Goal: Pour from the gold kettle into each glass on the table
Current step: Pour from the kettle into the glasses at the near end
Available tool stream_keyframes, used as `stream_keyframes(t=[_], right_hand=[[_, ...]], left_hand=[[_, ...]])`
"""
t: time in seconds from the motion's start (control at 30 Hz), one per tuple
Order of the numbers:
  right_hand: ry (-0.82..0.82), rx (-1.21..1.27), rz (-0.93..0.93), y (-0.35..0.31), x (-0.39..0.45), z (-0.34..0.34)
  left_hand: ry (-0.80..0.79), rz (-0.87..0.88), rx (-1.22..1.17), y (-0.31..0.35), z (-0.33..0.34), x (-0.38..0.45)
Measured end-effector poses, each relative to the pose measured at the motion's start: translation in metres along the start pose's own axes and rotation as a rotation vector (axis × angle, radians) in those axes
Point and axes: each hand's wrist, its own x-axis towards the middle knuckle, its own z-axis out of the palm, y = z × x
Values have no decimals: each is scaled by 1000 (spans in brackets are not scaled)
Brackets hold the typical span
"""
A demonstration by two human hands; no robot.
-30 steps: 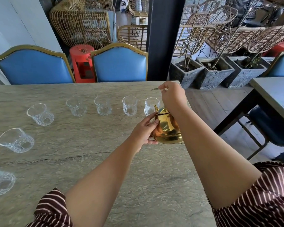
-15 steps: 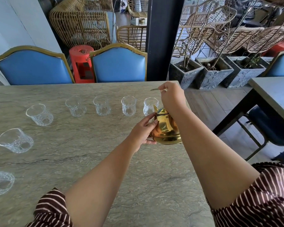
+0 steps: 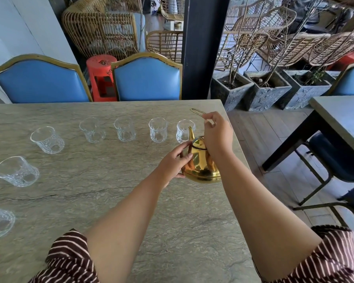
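Kettle poised at the rightmost glass

Gold kettle (image 3: 200, 160) is up off the grey stone counter (image 3: 110, 201), near its right edge, spout tipped toward the rightmost glass (image 3: 184, 130) in the far row. Right hand (image 3: 218, 135) is closed around the thin wire handle (image 3: 197, 111), pinching it above the lid. Left hand (image 3: 175, 162) is curled against the kettle's side, fingers pressed on the body, steadying it. Three more glasses stand in that row; another three curve away along the counter's left, all looking empty.
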Motion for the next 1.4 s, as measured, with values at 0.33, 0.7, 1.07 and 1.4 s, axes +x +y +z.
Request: stream_keyframes(t=[0.33,0.7,1.07,1.4], right_hand=[[-30,108,-43,-7,-18,-2],[-112,72,-88,-54,-8,51],[-133,-98,-49,-75,7,87],[-152,-166,-49,-78,9,91]], left_hand=[[80,24,-65,-3,-3,-21],[152,24,-105,3,-58,-31],[70,-80,-212,4,-90,-19],[58,-113,-238,-2,-91,-13]])
